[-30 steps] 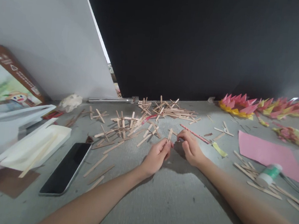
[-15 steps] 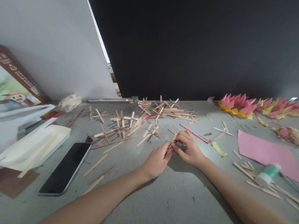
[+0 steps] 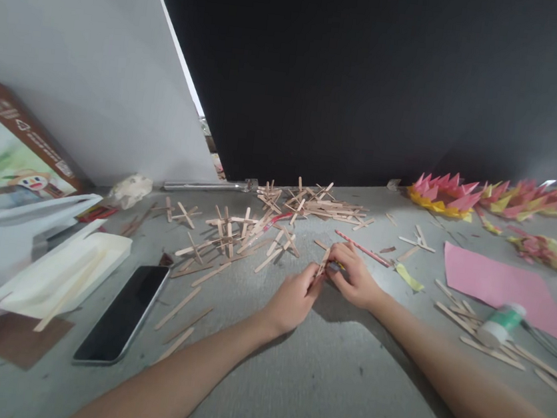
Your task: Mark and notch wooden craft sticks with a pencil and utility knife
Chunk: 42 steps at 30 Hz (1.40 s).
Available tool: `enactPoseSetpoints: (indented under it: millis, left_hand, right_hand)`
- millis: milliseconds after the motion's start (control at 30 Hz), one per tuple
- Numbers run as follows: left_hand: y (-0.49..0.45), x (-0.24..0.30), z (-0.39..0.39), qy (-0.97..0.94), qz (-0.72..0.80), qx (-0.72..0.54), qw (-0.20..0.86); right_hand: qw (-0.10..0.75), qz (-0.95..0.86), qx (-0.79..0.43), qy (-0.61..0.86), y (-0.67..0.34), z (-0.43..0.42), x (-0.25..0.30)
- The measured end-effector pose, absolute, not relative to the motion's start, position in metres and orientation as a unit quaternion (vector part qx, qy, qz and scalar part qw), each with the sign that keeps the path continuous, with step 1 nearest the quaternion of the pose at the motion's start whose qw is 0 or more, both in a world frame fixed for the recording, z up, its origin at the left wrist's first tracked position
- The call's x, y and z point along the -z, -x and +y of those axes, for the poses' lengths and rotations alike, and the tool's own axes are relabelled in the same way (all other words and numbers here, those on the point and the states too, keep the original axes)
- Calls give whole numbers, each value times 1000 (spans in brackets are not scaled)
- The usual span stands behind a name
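Observation:
In the middle of the table my left hand [image 3: 293,299] is closed, pinching a wooden craft stick [image 3: 323,262] that points up and away. My right hand [image 3: 355,277] sits close beside it with curled fingers. Between those fingers shows a small dark-and-yellow object [image 3: 336,266], mostly hidden, its kind unclear. Just beyond the hands lie a red-patterned thin stick [image 3: 364,249] and a heap of craft sticks [image 3: 329,209], many joined into crosses.
Left stand a phone [image 3: 123,315], a white paper tray [image 3: 115,252] and a printed box [image 3: 19,146]. To the right are pink paper [image 3: 496,281], a green-and-white glue bottle [image 3: 501,325], loose sticks and pink-yellow folded paper flowers [image 3: 443,195]. A black panel [image 3: 374,79] rises behind.
My right fingers have drawn slightly right, away from my left hand. More of the craft stick and the small dark-and-yellow object now shows between the hands.

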<state>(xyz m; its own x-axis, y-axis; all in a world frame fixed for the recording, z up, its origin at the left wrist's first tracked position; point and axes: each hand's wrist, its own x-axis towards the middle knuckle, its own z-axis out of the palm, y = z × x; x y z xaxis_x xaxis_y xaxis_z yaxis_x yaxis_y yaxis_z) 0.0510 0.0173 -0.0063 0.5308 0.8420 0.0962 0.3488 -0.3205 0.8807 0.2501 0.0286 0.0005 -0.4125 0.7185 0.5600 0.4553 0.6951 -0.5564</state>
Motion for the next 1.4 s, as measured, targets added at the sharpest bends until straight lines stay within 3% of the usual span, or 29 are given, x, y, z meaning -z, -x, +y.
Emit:
enactPoseSetpoints:
  millis: [333,500,667,933,1400]
  left_hand:
    - [-52,7,19,-756,385,-301,436]
    - [-52,8,20,-730,389,-321,462]
    - [-52,7,18,-705,377,-345,492]
    - [-52,3,22,-569,367,-470,566]
    - [-55,6,21,-533,392,-486,571]
  right_hand:
    - [412,-821,-156,363,-249,28,1]
    - [465,-766,-146,419,-250,26,9]
    - [401,-820,-115,392,-252,29,5]
    - [420,-826,-85,366,-249,29,5]
    - [394,-830,-69,388,-247,22,2]
